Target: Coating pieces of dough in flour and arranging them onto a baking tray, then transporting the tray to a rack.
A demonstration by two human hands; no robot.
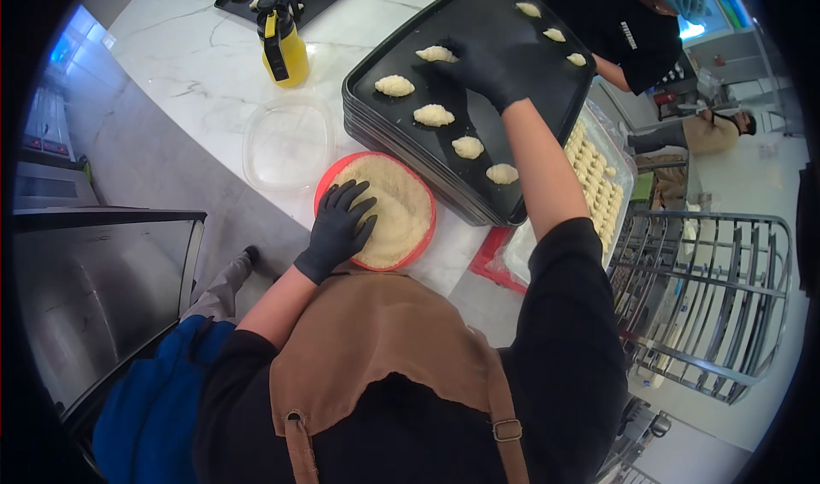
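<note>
Clear plastic lid: on the marble bench, just left of the left hand's fingers and a little farther from the body.
Spray bottle: yellow, with a black-and-yellow head, beyond the left fingers, past the lid.
Left hand: gloved in black, palm down, fingers somewhat apart and resting on the pale crumbs; whether anything lies under them I cannot tell.
Red bowl: beneath the left fingers, its crumbs spreading out to their right.
Crescent dough roll: on the top tray at the left side of the right hand's fingers – touching them or very nearly.
Right hand: gloved in black, reaching over the tray; its fingers are partly hidden, so I cannot tell whether they are clamped on the roll or apart.
Black baking tray: top of a stack, under the right fingers, with more rolls nearer the body and others beyond to the right.
Small dough pieces: massed in rows to the right of the right fingers, nearer the body.
Step in hand: probably setting or straightening a crumb-coated roll.
Next move: calls for clean release – right fingers lifting without dragging the roll or knocking its neighbours.
</note>
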